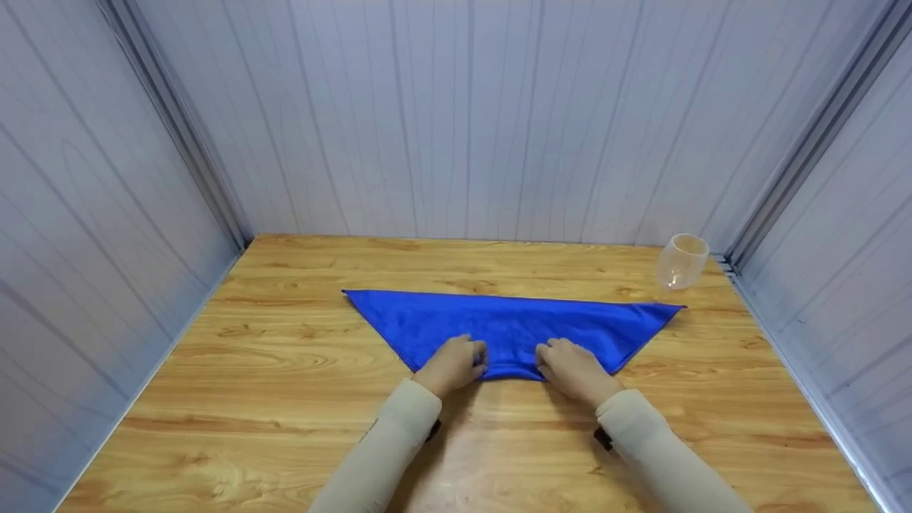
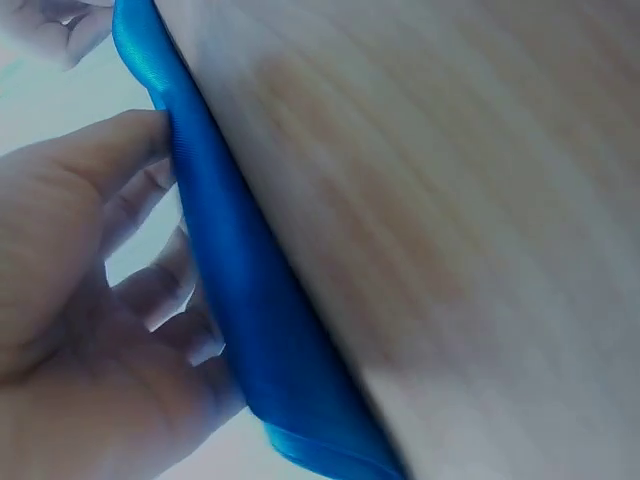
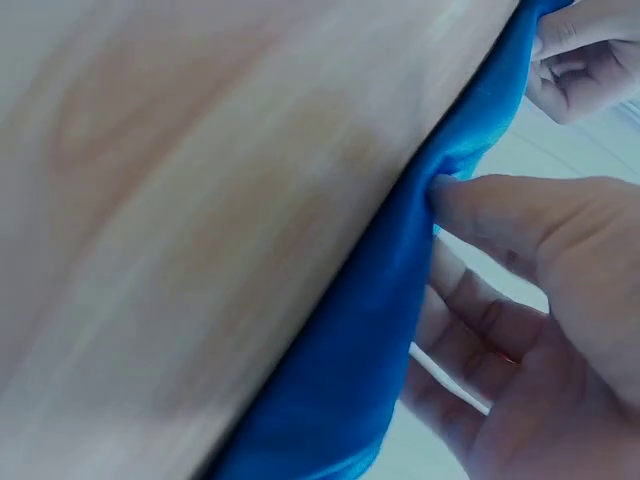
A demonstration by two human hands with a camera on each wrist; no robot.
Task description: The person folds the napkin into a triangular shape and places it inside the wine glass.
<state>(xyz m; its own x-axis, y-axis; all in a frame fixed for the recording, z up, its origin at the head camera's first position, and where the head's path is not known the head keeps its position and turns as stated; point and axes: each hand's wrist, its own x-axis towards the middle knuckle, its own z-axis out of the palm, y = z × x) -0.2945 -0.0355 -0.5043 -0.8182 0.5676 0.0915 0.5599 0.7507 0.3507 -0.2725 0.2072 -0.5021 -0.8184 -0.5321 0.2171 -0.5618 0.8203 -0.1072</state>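
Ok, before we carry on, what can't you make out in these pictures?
Left wrist view: some fingertips of the left hand, hidden by the blue cloth, whose ends the frame cuts off.
Right wrist view: some fingertips of the right hand, behind the cloth; the tabletop grain, blurred.
Head view: the cloth's near edge, partly covered by both hands.

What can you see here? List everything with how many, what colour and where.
Cloth: one, blue, spread across the table's middle.
Glass: one, clear, table's far right corner.
Table: one, yellow-brown, beneath cloth and glass.
Walls: three, whitish, at back and both sides.
Corner trims: two, grey, where walls meet.
Dark items: two, black, by the cuffs, too small to identify.
Sleeves: two, beige, on both forearms.
Left hand: one, bare, pinching the cloth's near edge.
Right hand: one, bare, pinching the same edge.
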